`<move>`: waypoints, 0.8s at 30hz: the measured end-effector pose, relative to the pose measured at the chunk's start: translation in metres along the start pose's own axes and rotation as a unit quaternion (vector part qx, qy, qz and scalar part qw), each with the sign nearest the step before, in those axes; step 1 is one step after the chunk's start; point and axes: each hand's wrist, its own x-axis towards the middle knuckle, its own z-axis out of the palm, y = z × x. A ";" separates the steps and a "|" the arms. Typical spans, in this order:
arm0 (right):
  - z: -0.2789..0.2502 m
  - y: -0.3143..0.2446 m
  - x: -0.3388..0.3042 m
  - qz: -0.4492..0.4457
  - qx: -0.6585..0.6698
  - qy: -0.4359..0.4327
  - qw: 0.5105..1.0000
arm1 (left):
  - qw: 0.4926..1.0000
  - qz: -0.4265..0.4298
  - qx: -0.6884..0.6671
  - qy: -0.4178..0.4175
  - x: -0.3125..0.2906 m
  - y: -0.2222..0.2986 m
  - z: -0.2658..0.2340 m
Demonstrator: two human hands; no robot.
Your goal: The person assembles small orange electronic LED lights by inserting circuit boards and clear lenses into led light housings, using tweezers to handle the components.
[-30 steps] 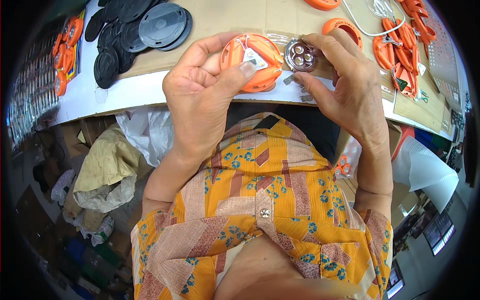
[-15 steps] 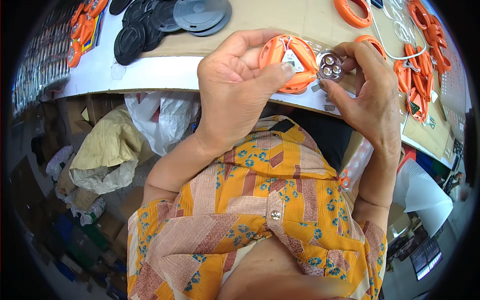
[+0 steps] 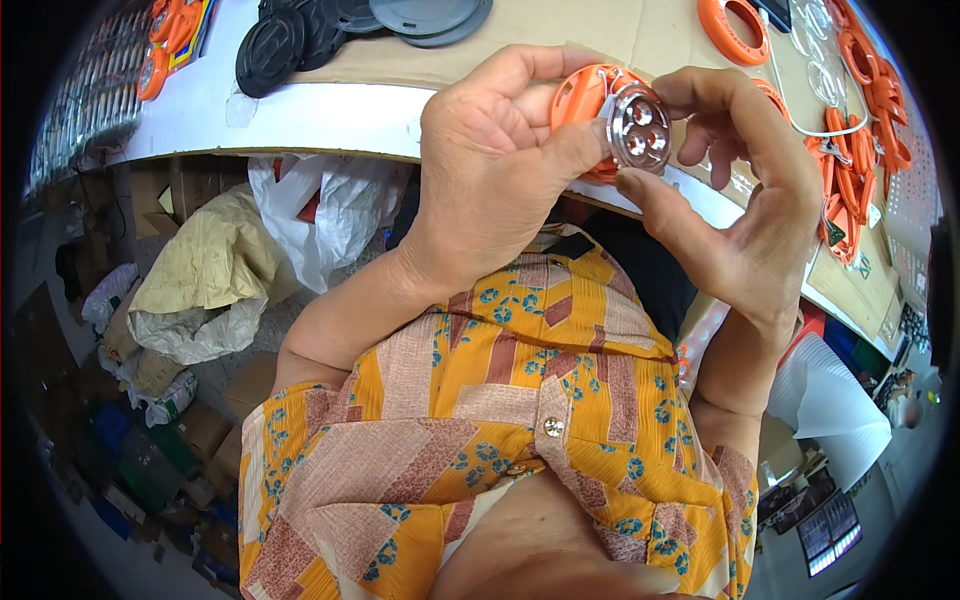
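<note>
My left hand point(image 3: 490, 175) grips a round orange plastic housing point(image 3: 576, 96), its thumb across the front and fingers behind. Against the housing's right part sits a round clear-rimmed LED lens disc point(image 3: 640, 130) with three shiny silver cups, tilted so its face shows. My right hand point(image 3: 755, 190) holds the disc by its edge, index finger at the upper rim and thumb at the lower one; its other fingers curl free. The disc covers much of the housing's inside.
Black round covers point(image 3: 270, 52) and a grey disc point(image 3: 430, 15) lie at the back left of the table. An orange ring point(image 3: 733, 30) and several orange housings with wires point(image 3: 850, 170) are at the right. A white plastic bag point(image 3: 325, 220) hangs below the table's edge.
The lens disc has moved left, from beside the orange housing onto its open front, covering the small board inside. Both hands appear further right in the view.
</note>
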 end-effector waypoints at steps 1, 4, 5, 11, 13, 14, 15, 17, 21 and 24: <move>0.002 0.000 0.001 -0.002 -0.003 -0.004 1.000 | 1.000 -0.002 0.006 -0.008 0.000 0.000 -0.001; 0.003 0.000 0.001 -0.016 -0.004 -0.002 1.000 | 1.000 0.000 -0.002 -0.017 -0.001 -0.001 -0.003; 0.003 0.000 0.002 -0.025 -0.001 0.001 1.000 | 1.000 0.003 -0.015 -0.017 -0.001 -0.002 -0.003; 0.003 -0.001 0.003 -0.040 -0.001 -0.005 0.999 | 0.999 0.000 -0.007 -0.036 0.000 -0.002 -0.007; 0.004 0.001 0.003 -0.042 -0.001 -0.003 0.999 | 0.999 -0.003 -0.014 -0.043 0.000 -0.002 -0.009; 0.005 0.002 0.003 -0.045 -0.001 -0.001 0.999 | 0.998 -0.006 -0.021 -0.051 0.000 -0.002 -0.010; 0.005 0.002 0.002 -0.044 -0.001 -0.001 0.999 | 0.998 -0.006 -0.022 -0.051 0.000 0.000 -0.011; 0.005 0.001 0.001 -0.039 0.001 0.002 0.999 | 0.997 -0.050 -0.042 -0.048 -0.001 0.005 -0.010; 0.006 0.000 -0.001 -0.043 -0.010 0.003 0.999 | 0.996 -0.067 -0.056 -0.032 -0.002 0.007 -0.007; 0.008 -0.001 -0.002 -0.041 -0.006 0.011 0.999 | 0.996 -0.056 -0.052 -0.035 -0.002 0.006 -0.008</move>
